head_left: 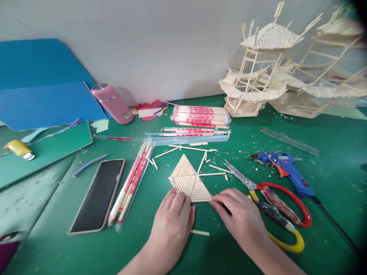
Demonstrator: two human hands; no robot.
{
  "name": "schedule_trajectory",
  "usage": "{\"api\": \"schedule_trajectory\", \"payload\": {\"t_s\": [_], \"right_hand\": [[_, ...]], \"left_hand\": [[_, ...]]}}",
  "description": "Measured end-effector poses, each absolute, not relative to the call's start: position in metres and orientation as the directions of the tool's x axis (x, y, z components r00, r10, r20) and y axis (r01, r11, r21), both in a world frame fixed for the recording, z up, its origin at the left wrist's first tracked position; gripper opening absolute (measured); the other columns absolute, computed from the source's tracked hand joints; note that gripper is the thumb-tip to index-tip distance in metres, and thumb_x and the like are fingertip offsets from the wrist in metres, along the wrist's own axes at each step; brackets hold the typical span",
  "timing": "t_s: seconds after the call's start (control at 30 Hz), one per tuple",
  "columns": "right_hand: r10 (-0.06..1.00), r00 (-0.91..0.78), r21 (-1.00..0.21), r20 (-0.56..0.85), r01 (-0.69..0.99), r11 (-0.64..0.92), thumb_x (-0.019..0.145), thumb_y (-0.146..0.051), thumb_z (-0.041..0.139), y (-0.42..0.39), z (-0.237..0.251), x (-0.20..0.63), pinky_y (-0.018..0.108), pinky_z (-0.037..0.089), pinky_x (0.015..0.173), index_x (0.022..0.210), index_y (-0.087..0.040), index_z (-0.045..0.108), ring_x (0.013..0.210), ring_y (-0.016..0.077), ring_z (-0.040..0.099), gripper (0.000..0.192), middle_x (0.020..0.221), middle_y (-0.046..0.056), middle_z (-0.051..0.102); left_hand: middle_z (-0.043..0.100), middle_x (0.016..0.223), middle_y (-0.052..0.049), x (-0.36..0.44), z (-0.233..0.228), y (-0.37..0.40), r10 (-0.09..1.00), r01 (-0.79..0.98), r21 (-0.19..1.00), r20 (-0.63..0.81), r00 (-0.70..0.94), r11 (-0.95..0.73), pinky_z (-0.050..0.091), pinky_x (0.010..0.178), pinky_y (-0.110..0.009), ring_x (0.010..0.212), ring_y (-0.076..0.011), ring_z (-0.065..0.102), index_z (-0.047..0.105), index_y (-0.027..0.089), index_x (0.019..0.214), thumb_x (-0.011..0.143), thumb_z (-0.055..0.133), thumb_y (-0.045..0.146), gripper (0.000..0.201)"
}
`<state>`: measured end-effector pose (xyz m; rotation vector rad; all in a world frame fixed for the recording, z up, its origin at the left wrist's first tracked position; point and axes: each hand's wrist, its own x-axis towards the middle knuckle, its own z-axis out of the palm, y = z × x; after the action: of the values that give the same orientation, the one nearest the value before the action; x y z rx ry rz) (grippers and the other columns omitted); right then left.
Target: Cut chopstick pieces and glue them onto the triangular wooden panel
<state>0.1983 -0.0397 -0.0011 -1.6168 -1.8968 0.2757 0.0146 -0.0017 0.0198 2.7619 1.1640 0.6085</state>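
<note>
A small triangular panel of glued sticks lies flat on the green counter, just ahead of both hands. By the look of it the panel is well along: its three wedge-shaped sections are filled with parallel sticks and meet near the middle, with no open gaps visible. What may remain is trimming or adding edge pieces, since loose cut sticks lie scattered just beyond it and one short stick lies between the wrists. Two finished stick pavilions stand at the far right (a hint of where such panels end up).

The left hand rests palm down, fingers loosely curled, its fingertips touching the panel's near left edge; it grips nothing. The right hand is likewise flat and relaxed, fingertips touching the panel's lower right corner, holding nothing. Scissors lie just beside the right hand, a blue glue gun beyond them.
</note>
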Motion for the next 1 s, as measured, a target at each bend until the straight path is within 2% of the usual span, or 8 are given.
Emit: {"api": "schedule_trajectory", "payload": {"t_s": [0.1,0.2,0.47,0.67,0.83,1.0], "right_hand": [[0.94,-0.047,-0.525,0.339,0.82,0.23,0.085,-0.025,0.051,-0.042,-0.001,0.199,0.029,0.044,0.066,0.087,-0.02,0.062,0.07,0.0159,0.057,0.013,0.076,0.003,0.062],[0.934,-0.052,-0.519,0.353,0.82,0.242,0.085,-0.023,0.049,-0.045,0.0,0.199,0.028,0.044,0.066,0.087,-0.019,0.063,0.071,0.0155,0.058,0.014,0.077,0.003,0.062],[0.929,-0.086,-0.487,0.361,0.831,0.267,0.085,-0.02,0.05,-0.046,0.002,0.199,0.028,0.043,0.064,0.086,-0.019,0.063,0.07,0.0148,0.056,0.014,0.077,0.003,0.061],[0.929,-0.088,-0.453,0.359,0.854,0.256,0.086,-0.02,0.048,-0.039,0.006,0.202,0.028,0.046,0.068,0.09,-0.018,0.064,0.074,0.0161,0.058,0.017,0.081,0.005,0.063],[0.918,-0.008,-0.406,0.396,0.895,0.183,0.084,-0.025,0.051,-0.05,0.017,0.226,0.031,0.046,0.076,0.103,-0.015,0.061,0.084,0.0183,0.057,0.024,0.091,0.008,0.063],[0.897,0.174,-0.311,0.406,0.949,-0.043,0.082,-0.039,0.05,-0.076,0.015,0.268,0.04,0.048,0.074,0.108,-0.016,0.058,0.09,0.0249,0.054,0.036,0.101,0.012,0.056]], "left_hand": [[0.057,0.091,-0.011,0.005,0.022,-0.005,0.718,0.654,0.301,0.352,0.601,-0.694,0.048,0.085,-0.045,0.087,-0.0226,0.054,0.054,0.009,0.1,0.081,0.05,0.012,0.02],[0.057,0.104,-0.015,-0.006,0.02,-0.007,0.698,0.642,0.281,0.372,0.612,-0.713,0.044,0.089,-0.049,0.097,-0.0256,0.052,0.051,0.007,0.109,0.08,0.047,0.006,0.03],[0.057,0.109,-0.016,-0.012,0.012,-0.008,0.656,0.608,0.25,0.355,0.666,-0.753,0.043,0.095,-0.045,0.104,-0.0243,0.053,0.051,0.006,0.111,0.079,0.041,0.002,0.033],[0.057,0.111,-0.015,-0.008,0.01,-0.013,0.65,0.581,0.292,0.359,0.67,-0.759,0.039,0.099,-0.043,0.107,-0.0233,0.051,0.05,0.007,0.113,0.081,0.039,0.004,0.034],[0.056,0.113,-0.014,-0.012,0.016,-0.016,0.648,0.548,0.348,0.353,0.675,-0.761,0.039,0.097,-0.042,0.107,-0.023,0.05,0.049,0.01,0.116,0.082,0.042,0.006,0.035],[0.06,0.101,-0.009,-0.016,0.027,-0.019,0.673,0.553,0.391,0.33,0.662,-0.736,0.04,0.091,-0.042,0.097,-0.0214,0.053,0.056,0.014,0.104,0.082,0.048,0.009,0.024]]}}
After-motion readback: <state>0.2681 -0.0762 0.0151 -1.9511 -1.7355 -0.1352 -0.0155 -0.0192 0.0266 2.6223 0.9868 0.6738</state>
